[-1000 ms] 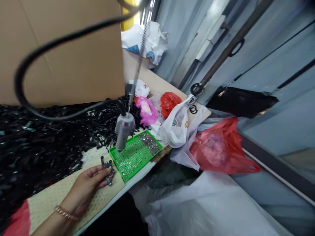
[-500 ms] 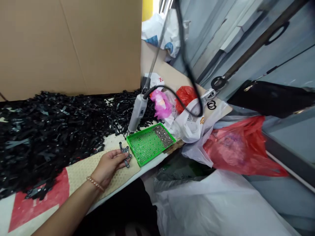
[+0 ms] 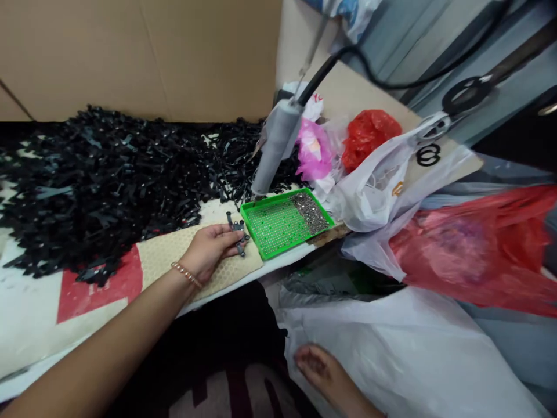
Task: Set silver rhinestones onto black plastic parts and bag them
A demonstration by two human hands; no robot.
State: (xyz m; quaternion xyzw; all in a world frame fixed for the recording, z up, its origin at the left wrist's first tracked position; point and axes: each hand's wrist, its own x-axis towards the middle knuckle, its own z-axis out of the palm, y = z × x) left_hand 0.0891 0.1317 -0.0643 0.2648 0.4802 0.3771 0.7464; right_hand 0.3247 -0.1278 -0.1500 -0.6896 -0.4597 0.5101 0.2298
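Observation:
My left hand [image 3: 213, 247] rests on the patterned mat [image 3: 167, 252], its thumb and fingers closed on several small dark grey plastic parts [image 3: 238, 230]. Right beside the fingertips lies a green tray [image 3: 272, 253] with a perforated plate in it and small metal screws heaped at its far right end. Above that tray hangs a grey electric screwdriver [image 3: 278, 145], tilted, with a black cable; no hand touches it. Low in the view, my right hand [image 3: 319, 368] is over the white plastic sheeting, fingers curled in; whether anything is inside them is hidden.
A large pile of black plastic parts [image 3: 117, 186] covers the left of the table against a cardboard wall [image 3: 130, 58]. Pink [image 3: 314, 151], red [image 3: 369, 136] and white plastic bags [image 3: 369, 203] crowd the right. A bigger red bag [image 3: 470, 244] hangs beyond the table edge.
The camera view has shifted, so the table appears higher and further right. My right hand has come into view at the bottom. My left hand still holds the grey parts beside the tray.

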